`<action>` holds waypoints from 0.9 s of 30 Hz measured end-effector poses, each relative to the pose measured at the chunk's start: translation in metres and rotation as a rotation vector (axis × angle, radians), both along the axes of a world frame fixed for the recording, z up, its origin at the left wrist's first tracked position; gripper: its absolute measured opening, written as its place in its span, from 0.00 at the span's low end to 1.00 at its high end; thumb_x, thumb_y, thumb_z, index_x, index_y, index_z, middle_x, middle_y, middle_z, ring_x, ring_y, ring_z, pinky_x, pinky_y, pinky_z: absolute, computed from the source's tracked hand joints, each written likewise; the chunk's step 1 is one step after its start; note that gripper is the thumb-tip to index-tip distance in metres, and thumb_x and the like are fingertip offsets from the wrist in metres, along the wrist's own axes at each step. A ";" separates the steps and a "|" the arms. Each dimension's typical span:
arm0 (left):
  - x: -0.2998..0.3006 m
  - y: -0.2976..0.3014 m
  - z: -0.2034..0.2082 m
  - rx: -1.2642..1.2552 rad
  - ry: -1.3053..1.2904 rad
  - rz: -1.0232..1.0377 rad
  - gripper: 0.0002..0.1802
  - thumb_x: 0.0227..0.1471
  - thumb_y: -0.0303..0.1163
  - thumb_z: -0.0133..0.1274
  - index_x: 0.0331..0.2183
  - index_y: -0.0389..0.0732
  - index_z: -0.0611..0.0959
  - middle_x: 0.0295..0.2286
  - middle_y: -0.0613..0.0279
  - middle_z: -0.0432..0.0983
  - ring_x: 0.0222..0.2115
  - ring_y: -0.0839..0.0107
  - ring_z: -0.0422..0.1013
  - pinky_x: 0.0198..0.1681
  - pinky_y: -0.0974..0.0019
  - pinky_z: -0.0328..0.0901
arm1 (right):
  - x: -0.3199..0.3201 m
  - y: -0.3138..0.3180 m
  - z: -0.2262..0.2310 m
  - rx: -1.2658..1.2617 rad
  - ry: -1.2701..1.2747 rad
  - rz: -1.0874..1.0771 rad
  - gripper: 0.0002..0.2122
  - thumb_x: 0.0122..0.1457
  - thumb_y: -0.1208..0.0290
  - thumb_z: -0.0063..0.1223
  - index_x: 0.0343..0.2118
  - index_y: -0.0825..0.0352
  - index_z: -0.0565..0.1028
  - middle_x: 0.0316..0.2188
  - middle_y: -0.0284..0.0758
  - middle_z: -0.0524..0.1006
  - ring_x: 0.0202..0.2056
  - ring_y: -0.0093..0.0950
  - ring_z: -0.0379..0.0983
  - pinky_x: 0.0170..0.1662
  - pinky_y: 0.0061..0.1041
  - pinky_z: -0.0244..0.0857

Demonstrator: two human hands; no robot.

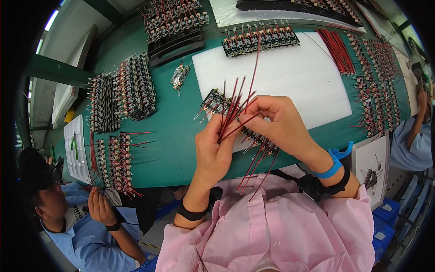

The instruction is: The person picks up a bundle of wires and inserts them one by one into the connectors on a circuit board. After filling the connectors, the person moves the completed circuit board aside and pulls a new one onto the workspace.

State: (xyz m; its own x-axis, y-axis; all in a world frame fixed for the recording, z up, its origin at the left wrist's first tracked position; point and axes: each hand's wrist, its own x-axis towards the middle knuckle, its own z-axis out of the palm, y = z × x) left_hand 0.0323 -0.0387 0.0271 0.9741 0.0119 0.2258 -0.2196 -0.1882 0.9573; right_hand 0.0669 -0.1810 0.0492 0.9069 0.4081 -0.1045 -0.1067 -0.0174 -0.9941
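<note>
In front of my chest, my left hand point(214, 152) is closed around a small bundle of thin red and dark wires point(234, 102), whose ends fan upward. Thumb and forefinger of my right hand point(283, 122) pinch at one wire of the same bundle. Below both hands lies a slanting row of small circuit boards point(216, 100), its middle hidden by my fingers. Several red wires stick out of its near end point(260, 158). A white foam sheet point(312, 90) lies beneath and beyond my hands. I cannot see how the wire tips meet my right fingertips.
Another board row point(260, 40) stands on the foam's far edge. Red wires point(335, 51) are piled at right, beside wired boards point(374, 81). Stacked boards point(122, 90), a single board point(180, 77) and a black tray point(176, 47) are leftward. A co-worker's hand point(100, 206) is at lower left.
</note>
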 end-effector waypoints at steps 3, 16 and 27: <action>-0.001 0.001 0.002 0.009 -0.012 0.003 0.04 0.42 0.24 0.46 0.21 0.34 0.70 0.11 0.66 0.60 0.14 0.83 0.53 0.15 0.77 0.51 | -0.001 0.000 0.002 -0.036 0.022 0.009 0.03 0.45 0.78 0.48 0.23 0.73 0.70 0.19 0.28 0.70 0.22 0.13 0.63 0.26 0.12 0.58; -0.013 0.018 -0.010 -0.010 0.012 0.052 0.09 0.46 0.29 0.42 0.18 0.37 0.66 0.14 0.71 0.59 0.15 0.84 0.52 0.17 0.80 0.48 | -0.001 -0.015 -0.008 -0.157 -0.027 -0.065 0.03 0.43 0.79 0.48 0.20 0.73 0.69 0.17 0.27 0.68 0.19 0.12 0.58 0.23 0.12 0.54; -0.022 0.022 -0.027 -0.350 -0.150 0.114 0.21 0.48 0.42 0.42 0.14 0.40 0.58 0.10 0.69 0.51 0.11 0.81 0.46 0.13 0.77 0.42 | -0.003 -0.023 -0.024 -0.441 -0.322 -0.149 0.02 0.40 0.79 0.49 0.18 0.71 0.68 0.16 0.29 0.65 0.18 0.17 0.58 0.22 0.15 0.52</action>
State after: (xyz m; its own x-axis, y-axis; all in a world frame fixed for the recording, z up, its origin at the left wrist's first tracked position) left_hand 0.0100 -0.0164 -0.0003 0.9184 0.2200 0.3289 -0.3588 0.1122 0.9267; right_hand 0.0636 -0.2041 0.0254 0.9657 0.2539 0.0548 0.1674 -0.4468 -0.8788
